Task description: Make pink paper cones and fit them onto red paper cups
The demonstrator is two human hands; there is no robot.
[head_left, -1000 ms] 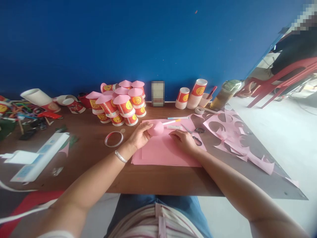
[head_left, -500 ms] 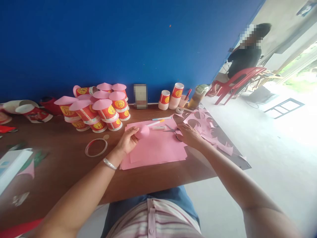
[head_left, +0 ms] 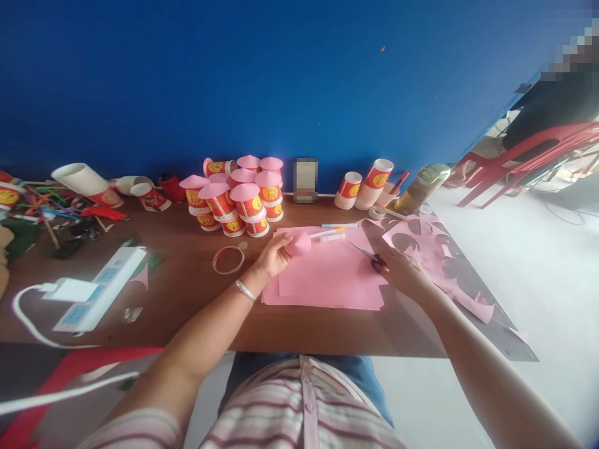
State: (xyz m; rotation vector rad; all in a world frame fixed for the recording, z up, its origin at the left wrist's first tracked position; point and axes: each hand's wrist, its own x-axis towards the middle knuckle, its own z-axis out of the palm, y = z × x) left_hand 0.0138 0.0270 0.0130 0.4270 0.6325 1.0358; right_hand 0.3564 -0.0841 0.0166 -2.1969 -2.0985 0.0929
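A small pink paper cone (head_left: 299,244) is pinched between the thumb and fingers of my left hand (head_left: 276,254), above the left part of a stack of pink paper sheets (head_left: 327,280). My right hand (head_left: 402,269) lies over the right edge of the stack, its fingers around the dark handles of a pair of scissors (head_left: 364,251). The blades point left and look closed. Beside the cone, at the top of the stack, lie a marker with an orange end (head_left: 330,232), a white glue-stick-like tube (head_left: 332,237) and a blue-tipped marker (head_left: 340,225).
Red paper cups with pink cone tops (head_left: 248,194) are stacked at the back left. A tape ring (head_left: 228,260) and a power strip (head_left: 100,293) lie further left. Pink cut-out scraps (head_left: 449,268) cover the right side. Behind stand more cups (head_left: 374,184) and a jar (head_left: 421,187).
The view has swung left, so more of the table's left side shows. My right hand has drawn the scissors slightly right, and their blades have closed. The cone stays in my left hand.
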